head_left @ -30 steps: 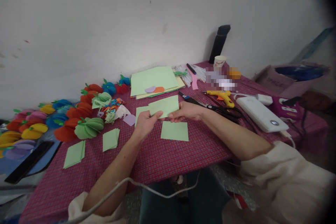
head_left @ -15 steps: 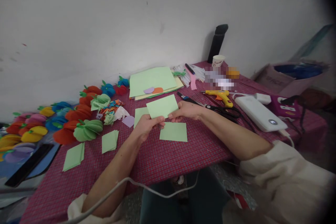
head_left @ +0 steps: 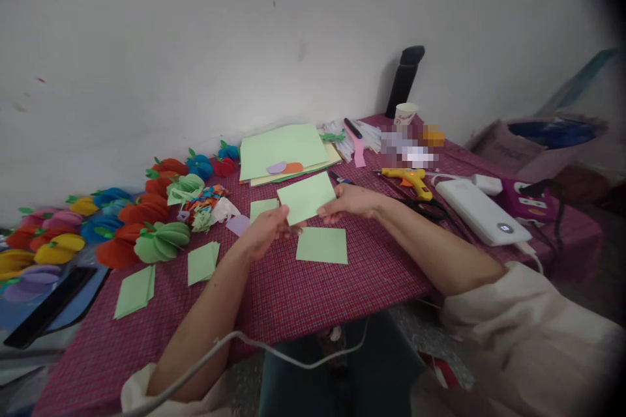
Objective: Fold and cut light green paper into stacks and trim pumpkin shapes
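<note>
A light green rectangle of paper (head_left: 307, 197) is held up above the table between my hands. My left hand (head_left: 264, 231) pinches its lower left edge, thumb uppermost. On the right side, my right hand (head_left: 353, 201) grips the paper with the thumb in front and the fingers partly hidden behind. Just below lies another green paper piece (head_left: 321, 246), flat on the cloth. Partly covered by my left hand, a further green piece (head_left: 263, 207) rests behind it. Two small stacks of green paper, one nearer (head_left: 134, 292) and one farther (head_left: 201, 263), lie to the left.
Folded paper pumpkins (head_left: 162, 241) crowd the left side beside paper scraps (head_left: 208, 205). Large green sheets (head_left: 283, 146) lie at the back. To the right are scissors (head_left: 425, 208), a yellow glue gun (head_left: 408, 180), a white power bank (head_left: 482, 212), a purple power strip (head_left: 531, 201) and a paper cup (head_left: 405, 113).
My left hand has shifted slightly left and down along the held paper, toward its lower left edge. The paper has tilted a little. My right hand stays nearly in place.
</note>
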`<state>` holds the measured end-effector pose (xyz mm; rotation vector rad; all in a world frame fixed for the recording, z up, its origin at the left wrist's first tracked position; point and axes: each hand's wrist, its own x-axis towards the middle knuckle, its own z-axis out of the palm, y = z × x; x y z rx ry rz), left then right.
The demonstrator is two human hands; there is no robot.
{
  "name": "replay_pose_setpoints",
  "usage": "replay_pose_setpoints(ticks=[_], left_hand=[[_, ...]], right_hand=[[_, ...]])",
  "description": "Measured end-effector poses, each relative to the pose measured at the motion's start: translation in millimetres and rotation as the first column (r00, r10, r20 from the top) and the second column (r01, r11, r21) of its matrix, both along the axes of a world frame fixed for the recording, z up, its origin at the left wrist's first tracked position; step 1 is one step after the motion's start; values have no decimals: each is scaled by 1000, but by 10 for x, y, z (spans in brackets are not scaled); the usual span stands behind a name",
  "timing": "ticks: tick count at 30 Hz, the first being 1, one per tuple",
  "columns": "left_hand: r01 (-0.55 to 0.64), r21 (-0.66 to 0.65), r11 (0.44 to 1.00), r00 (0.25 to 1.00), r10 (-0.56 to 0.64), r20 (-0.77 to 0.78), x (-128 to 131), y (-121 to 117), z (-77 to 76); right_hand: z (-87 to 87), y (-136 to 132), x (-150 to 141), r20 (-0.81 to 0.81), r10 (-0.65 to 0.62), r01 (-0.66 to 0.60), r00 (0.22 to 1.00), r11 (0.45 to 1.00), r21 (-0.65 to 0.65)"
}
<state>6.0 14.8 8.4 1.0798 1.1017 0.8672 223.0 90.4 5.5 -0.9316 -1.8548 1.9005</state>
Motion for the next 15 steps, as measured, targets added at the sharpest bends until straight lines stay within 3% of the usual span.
replay_pose_setpoints(ticks=[4,9,15], left_hand=[[5,93,996,998,2,-70,192,-69,-63],[-39,193,980,985,70,-158,172,-56,-81],[-251,248,936,950,287,-121,46,-15,-35]], right_hand=[[-56,-119,-136,36,54,-53,998,998,-12],[-4,-66,-60,46,65,-63,997,998,-30],[81,123,124,-46,-103,98,994,991,-88]])
